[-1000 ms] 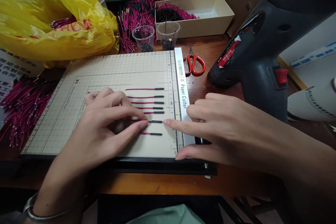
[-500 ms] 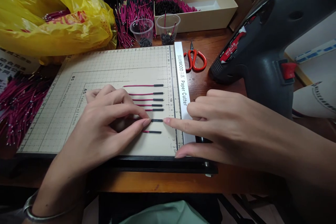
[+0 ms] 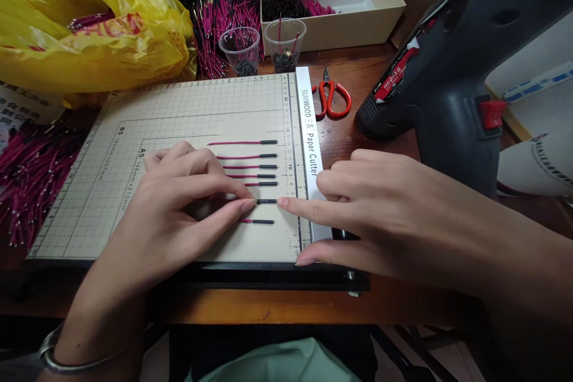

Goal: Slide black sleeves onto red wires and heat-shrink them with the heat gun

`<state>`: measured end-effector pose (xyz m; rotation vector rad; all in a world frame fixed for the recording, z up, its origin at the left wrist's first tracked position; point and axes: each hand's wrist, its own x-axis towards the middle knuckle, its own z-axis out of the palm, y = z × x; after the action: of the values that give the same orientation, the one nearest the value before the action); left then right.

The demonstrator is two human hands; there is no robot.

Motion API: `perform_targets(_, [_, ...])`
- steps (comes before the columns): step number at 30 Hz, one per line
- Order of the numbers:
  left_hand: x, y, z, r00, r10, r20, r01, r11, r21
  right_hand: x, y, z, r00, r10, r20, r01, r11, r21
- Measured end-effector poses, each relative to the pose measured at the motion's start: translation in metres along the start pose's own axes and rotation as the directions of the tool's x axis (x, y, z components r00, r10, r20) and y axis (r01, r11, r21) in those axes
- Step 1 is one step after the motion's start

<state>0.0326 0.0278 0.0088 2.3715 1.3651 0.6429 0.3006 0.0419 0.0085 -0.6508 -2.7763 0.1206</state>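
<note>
Cutter board (image 3: 242, 101), wire (image 3: 267, 201) in left grip (image 3: 179, 209)

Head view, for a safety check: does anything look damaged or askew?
The red label on the black tool looks torn: ragged white patches show at its edges. The wires on the cutter lie roughly parallel.

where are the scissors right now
In the head view, slightly right of centre, the red-handled scissors lie on the table, between the paper cutter and the black tool with the red switch.
</note>
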Motion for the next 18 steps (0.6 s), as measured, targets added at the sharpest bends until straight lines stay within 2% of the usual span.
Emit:
perform_targets(7, [-0.0009,0.0028,-0.0016,0.997,-0.072,-0.015,0.072,0.997,0.009,-0.0004,0.0005,-0.0004,1.000,0.007,0.010,-0.007,1.000,-0.012])
perform_targets(18, [0.0018,0.0000,-0.0009,1.000,-0.010,-0.004,0.010,1.000,0.008,-0.0001,0.0000,-0.0012,1.000,0.003,0.031,-0.001,0.999,-0.038])
